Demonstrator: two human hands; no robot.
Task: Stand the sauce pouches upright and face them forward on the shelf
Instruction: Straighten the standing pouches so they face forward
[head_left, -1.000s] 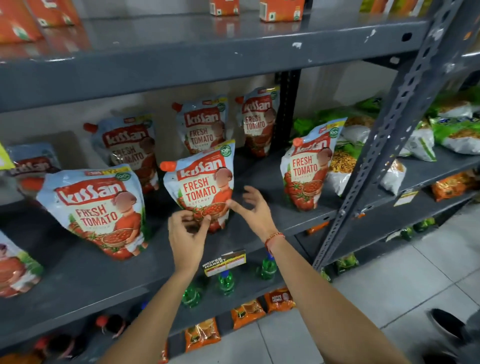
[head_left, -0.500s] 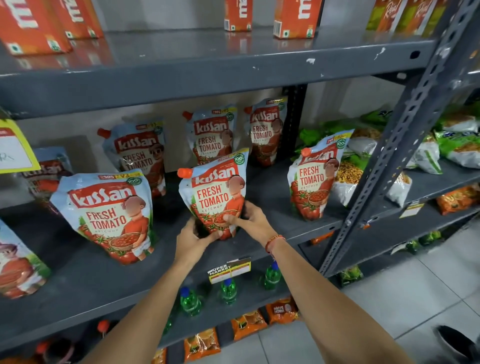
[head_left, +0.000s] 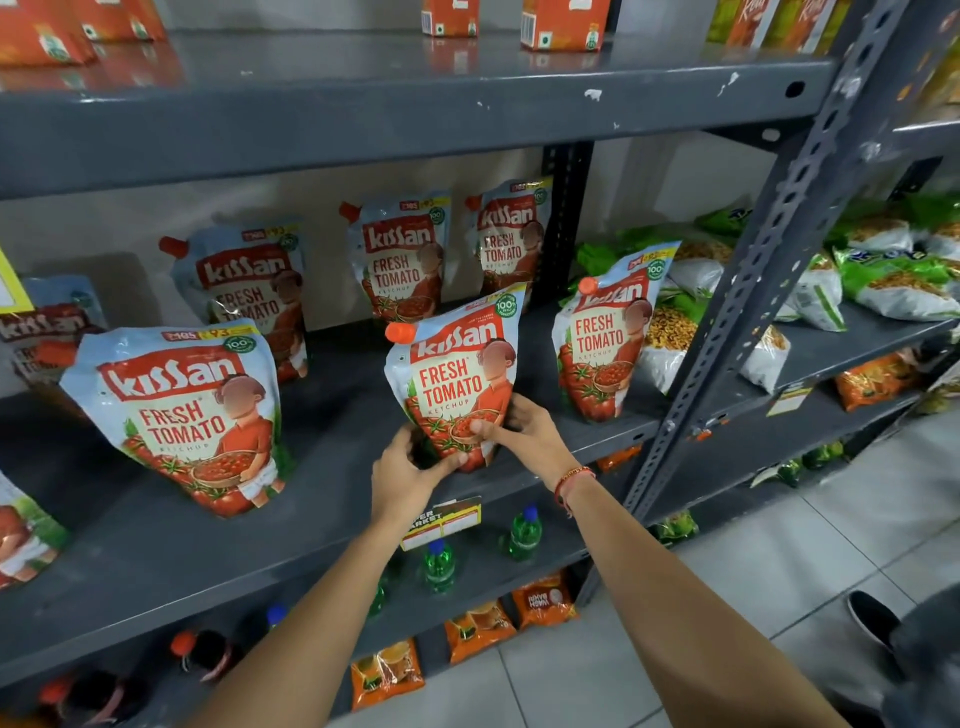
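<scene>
Grey metal shelf (head_left: 156, 525), middle tier: Kissan ketchup pouches stand in two loose rows, labels forward. Large pouch (head_left: 187, 415) front left, tilted. Centre pouch (head_left: 457, 379) at the front edge, upright, orange cap at upper left. Your left hand (head_left: 410, 478) and right hand (head_left: 530, 436) clasp its base from either side, fingers closed on it. Price tag (head_left: 441, 519) just below.
</scene>
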